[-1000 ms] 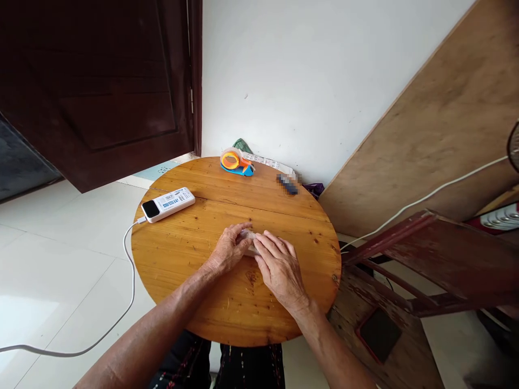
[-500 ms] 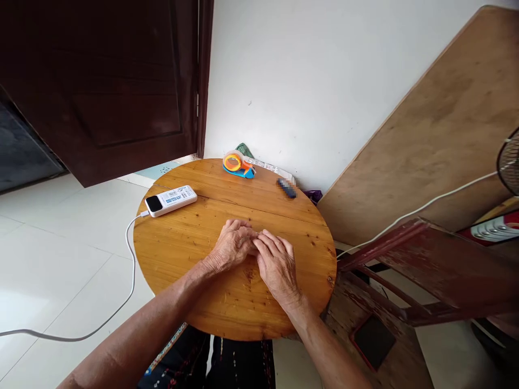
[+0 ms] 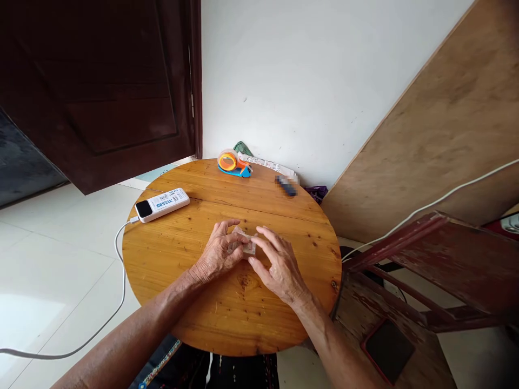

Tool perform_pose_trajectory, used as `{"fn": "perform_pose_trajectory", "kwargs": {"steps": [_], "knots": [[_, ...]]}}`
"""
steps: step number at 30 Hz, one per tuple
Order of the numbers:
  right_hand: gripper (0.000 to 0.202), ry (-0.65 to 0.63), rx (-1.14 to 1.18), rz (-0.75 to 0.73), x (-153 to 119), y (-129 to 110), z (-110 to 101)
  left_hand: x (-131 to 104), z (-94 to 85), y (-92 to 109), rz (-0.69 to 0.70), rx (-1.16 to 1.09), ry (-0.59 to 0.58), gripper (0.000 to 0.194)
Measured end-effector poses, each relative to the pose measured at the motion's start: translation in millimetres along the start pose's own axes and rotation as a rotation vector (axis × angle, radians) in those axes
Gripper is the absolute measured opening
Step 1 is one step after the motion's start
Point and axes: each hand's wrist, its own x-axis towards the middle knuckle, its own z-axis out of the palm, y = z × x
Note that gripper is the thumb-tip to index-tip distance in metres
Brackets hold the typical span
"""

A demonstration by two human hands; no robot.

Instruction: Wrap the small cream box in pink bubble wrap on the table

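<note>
Near the middle of the round wooden table (image 3: pixel 194 302) lies a small, flat, see-through plastic piece (image 3: pixel 250 248), perhaps a case; its kind is hard to make out. My left hand (image 3: pixel 221 247) curls over its left part, thumb along the near side and fingers across the top, hiding much of it. On the other side, my right hand (image 3: pixel 278 266) has its fingers apart. Its index fingertip reaches the top of the piece, and the thumb is by the near right corner.
A white power bank (image 3: pixel 162 205) with a plugged-in cable (image 3: pixel 122 270) lies at the left. Along the back are an orange and blue tape dispenser (image 3: pixel 235 163), a printed paper strip (image 3: pixel 267 163) and a blurred dark item (image 3: pixel 286 186). A wooden chair (image 3: pixel 430 270) stands right.
My hands have moved apart a little, and the right fingers have spread. The clear piece, hidden under the hands before, now shows between them. The view has shifted slightly.
</note>
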Motion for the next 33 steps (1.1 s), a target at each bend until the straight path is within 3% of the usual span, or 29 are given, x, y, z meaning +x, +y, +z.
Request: {"fn": "perform_pose_trajectory", "kwargs": {"steps": [6, 19, 22, 26, 33], "knots": [[0.026, -0.029, -0.088, -0.023, 2.0, -1.9, 6.0, -2.4, -1.7, 3.8, -0.059, -0.081, 0.010, 0.026], [0.033, 0.007, -0.022, -0.006, -3.4, 3.1, 10.7, 0.4, 1.4, 6.9, -0.161, -0.107, 0.028, 0.004], [0.046, -0.053, -0.044, 0.000, -1.9, 4.1, 8.0, 0.3, 1.5, 8.4, -0.191, -0.102, 0.024, 0.003], [0.039, -0.124, -0.123, -0.018, 1.7, 0.8, 5.9, 0.4, 2.5, 8.4, -0.198, -0.114, 0.033, 0.004], [0.037, -0.121, -0.161, -0.016, 1.9, -4.3, 10.1, 4.3, -4.8, 4.3, -0.265, -0.340, 0.118, 0.012]]}}
